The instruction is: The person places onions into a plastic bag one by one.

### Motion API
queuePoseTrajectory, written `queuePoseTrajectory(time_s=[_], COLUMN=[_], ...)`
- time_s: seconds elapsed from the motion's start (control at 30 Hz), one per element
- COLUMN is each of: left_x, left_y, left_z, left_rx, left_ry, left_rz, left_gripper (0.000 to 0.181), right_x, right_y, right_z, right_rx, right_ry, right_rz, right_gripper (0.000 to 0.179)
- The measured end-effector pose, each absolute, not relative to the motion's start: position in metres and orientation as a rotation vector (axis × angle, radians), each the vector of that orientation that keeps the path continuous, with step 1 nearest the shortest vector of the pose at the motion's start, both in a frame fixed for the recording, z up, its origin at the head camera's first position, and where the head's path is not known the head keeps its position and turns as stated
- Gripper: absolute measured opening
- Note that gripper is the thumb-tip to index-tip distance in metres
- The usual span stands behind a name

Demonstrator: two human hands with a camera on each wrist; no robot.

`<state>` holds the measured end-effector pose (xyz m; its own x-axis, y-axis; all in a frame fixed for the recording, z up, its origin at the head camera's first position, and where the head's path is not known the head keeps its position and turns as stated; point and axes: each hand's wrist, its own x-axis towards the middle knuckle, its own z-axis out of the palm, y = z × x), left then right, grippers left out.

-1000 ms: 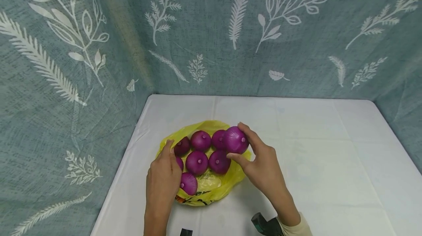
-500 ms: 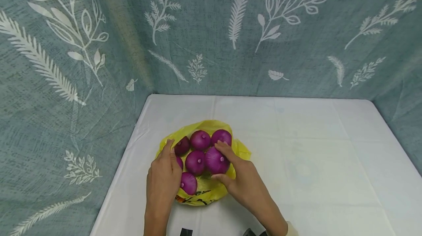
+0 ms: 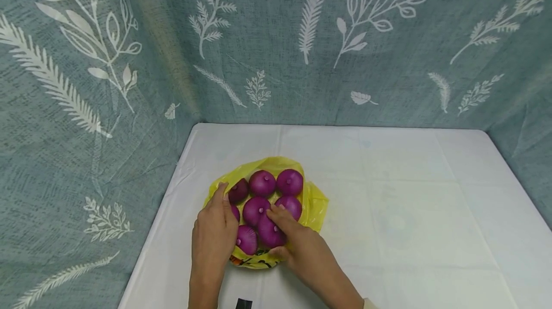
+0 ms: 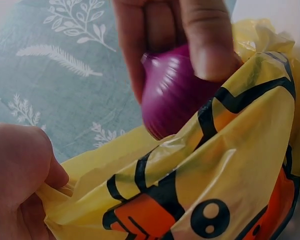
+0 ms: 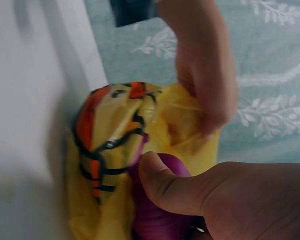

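Observation:
A yellow plastic bag (image 3: 316, 208) with black and orange print stands on the table, its mouth spread, with several purple onions (image 3: 262, 183) inside. My left hand (image 3: 214, 232) pinches the bag's left rim, as the left wrist view shows at the bag's edge (image 4: 55, 200). With thumb and fingers, my right hand (image 3: 308, 254) grips one onion (image 3: 271, 233) at the front of the bag's mouth. That onion (image 4: 172, 95) sits just above the rim in the left wrist view. My left palm partly hides the onions along the left side.
A white cloth covers the table (image 3: 409, 203). Teal fabric with white leaf prints (image 3: 276, 45) hangs behind it and at both sides. A small black object (image 3: 243, 303) shows at the bottom edge of the head view.
My right hand has carried the onion from the bag's right rim leftward and toward me, to the front of the opening. My left hand has kept its place on the bag.

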<state>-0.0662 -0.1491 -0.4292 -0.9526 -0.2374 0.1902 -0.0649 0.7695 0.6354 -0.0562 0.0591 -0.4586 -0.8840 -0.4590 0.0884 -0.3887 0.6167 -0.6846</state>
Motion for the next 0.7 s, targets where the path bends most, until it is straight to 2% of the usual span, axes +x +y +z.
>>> queuePoseTrajectory(time_s=[0.7], left_x=[-0.064], left_y=[-0.146], left_z=[-0.432], left_rx=[0.247], left_ry=[-2.716], left_rz=[-0.978], left_gripper=[0.044], right_x=[-0.047], right_y=[0.047], right_z=[-0.483], right_rx=[-0.809], right_ry=[2.862], right_rz=[-0.79], right_gripper=[0.079])
